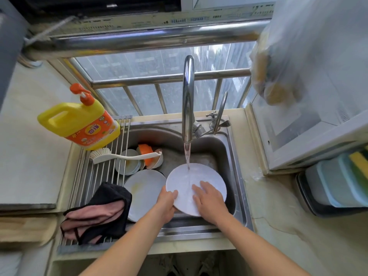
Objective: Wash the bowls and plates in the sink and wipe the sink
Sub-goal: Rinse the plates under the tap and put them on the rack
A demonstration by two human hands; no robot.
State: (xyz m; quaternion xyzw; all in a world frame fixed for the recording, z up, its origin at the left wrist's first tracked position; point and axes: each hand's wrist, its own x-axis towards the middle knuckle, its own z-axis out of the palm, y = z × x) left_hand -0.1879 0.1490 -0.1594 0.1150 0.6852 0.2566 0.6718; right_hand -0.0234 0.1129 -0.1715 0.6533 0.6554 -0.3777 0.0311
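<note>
Midway at best, I judge: my left hand [166,204] grips the near-left rim of a white plate [207,176] over the sink [237,172], while my right hand [209,200] lies flat on its face, fingers straight, under the running tap [188,100]. Still waiting at the sink's left are a stained plate [143,186] and stacked bowls [147,156] below a brush [119,155]. No dish shows as finished. The cloth [99,212] sits on the rack [95,176]; wiping the sink remains ahead.
</note>
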